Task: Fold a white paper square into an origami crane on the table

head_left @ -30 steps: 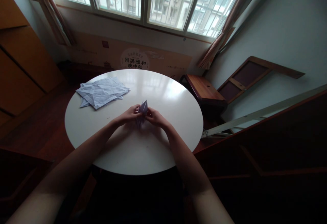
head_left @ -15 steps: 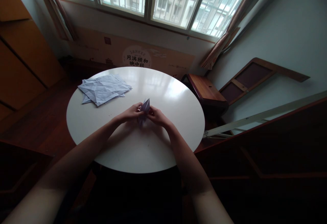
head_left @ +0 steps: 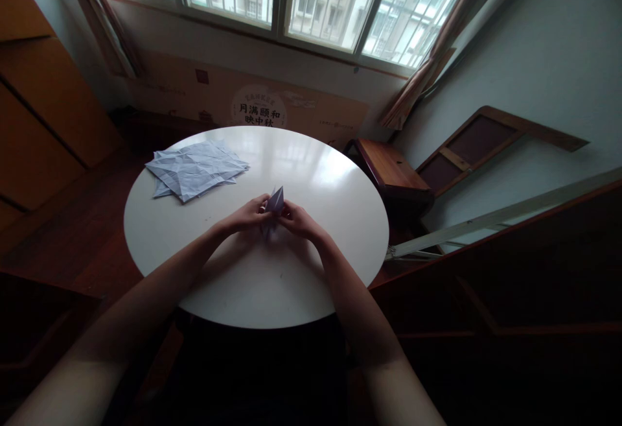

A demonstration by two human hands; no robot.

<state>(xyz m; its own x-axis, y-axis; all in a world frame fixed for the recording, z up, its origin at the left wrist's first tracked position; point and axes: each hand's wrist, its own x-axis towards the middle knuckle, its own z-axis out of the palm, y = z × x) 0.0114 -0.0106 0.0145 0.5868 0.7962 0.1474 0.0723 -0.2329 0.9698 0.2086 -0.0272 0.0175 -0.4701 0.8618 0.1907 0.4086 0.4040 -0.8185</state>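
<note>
A small piece of folded paper (head_left: 275, 201), pale purple-grey with a pointed tip facing up and away, is held over the middle of the white round table (head_left: 233, 296). My left hand (head_left: 249, 213) pinches its left side, fingers curled behind it. On the right side, my right hand (head_left: 296, 218) grips the same piece between thumb and fingers. Its lower part hangs below the hands in shadow, so its full shape is hard to make out.
Creased sheets of pale paper (head_left: 199, 166) lie in a loose stack at the table's far left. A wooden stool or small table (head_left: 389, 163) stands beyond the right edge. Behind are a printed cardboard panel (head_left: 311, 111) and barred windows (head_left: 321, 4).
Both hands keep hold of the folded paper in almost the same place. The whole view has shifted very slightly; nothing else has visibly moved.
</note>
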